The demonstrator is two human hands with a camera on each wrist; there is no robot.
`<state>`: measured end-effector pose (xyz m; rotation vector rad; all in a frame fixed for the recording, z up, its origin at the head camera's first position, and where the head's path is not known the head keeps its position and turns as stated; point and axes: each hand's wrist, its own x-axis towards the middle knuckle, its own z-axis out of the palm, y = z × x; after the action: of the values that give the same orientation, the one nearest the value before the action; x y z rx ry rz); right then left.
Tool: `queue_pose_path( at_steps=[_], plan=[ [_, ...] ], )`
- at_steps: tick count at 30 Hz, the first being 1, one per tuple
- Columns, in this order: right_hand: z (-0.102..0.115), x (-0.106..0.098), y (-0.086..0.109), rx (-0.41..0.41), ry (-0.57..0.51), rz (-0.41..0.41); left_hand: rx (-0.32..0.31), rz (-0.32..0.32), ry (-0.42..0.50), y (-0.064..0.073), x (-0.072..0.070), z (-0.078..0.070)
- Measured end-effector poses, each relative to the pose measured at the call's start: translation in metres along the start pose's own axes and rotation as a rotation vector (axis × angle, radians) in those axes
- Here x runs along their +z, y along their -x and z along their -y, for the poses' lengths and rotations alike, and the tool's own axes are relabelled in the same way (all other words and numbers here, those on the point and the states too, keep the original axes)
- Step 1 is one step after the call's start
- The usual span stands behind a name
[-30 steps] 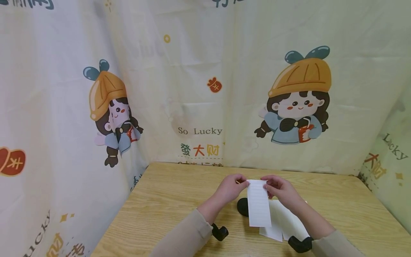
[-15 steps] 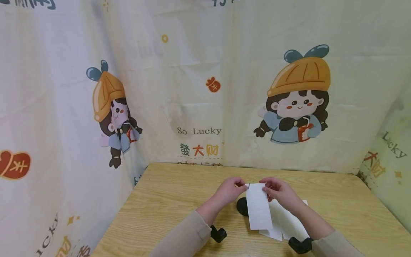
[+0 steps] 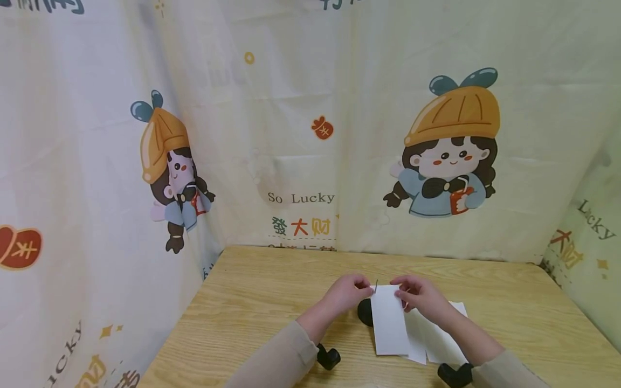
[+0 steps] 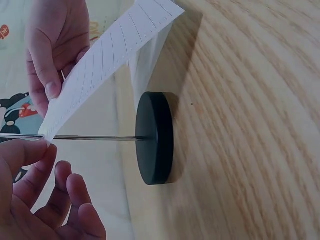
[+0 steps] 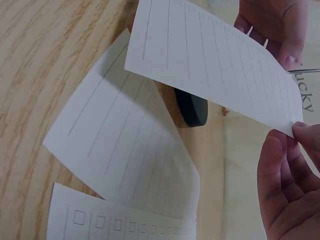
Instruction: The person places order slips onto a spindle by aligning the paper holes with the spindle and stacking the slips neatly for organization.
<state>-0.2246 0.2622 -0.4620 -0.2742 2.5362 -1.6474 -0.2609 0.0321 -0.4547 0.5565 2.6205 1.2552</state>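
Observation:
A lined white paper slip (image 3: 390, 323) hangs between both hands over the table. My left hand (image 3: 346, 293) pinches its upper left corner between thumb and forefinger, while my right hand (image 3: 424, 296) pinches the upper right corner. Beneath the slip stands a bill spike, whose round black base (image 4: 155, 140) rests on the wood. Its thin metal rod (image 4: 95, 138) passes through the slip right beside the left fingertips, and the tip pokes out above the paper in the head view. The slip covers part of the base there.
Two more paper slips lie on the table right of the spike: a lined one (image 5: 135, 130) and one with small printed boxes (image 5: 125, 215). The wooden table (image 3: 271, 285) ends against a printed curtain (image 3: 301, 134). Black wrist mounts (image 3: 329, 357) sit below the sleeves.
Both hands have lowered the slip toward the table. The rod's tip, unseen at first, now shows above the slip's top edge and stands out further than half a second ago.

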Motion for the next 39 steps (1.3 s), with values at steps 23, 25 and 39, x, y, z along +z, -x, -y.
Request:
queue_pose_path(
  at_steps=[23, 25, 39],
  plan=[
    [-0.016, 0.011, -0.001, 0.015, 0.084, 0.016, -0.001, 0.008, -0.056, -0.001, 0.009, 0.008],
    [-0.015, 0.012, -0.001, 0.022, 0.101, 0.02, -0.014, 0.017, -0.067, -0.001, 0.011, 0.01],
    [-0.019, 0.019, -0.003, 0.074, 0.23, 0.005, -0.095, 0.036, -0.171, 0.0, 0.019, 0.016]
  ],
)
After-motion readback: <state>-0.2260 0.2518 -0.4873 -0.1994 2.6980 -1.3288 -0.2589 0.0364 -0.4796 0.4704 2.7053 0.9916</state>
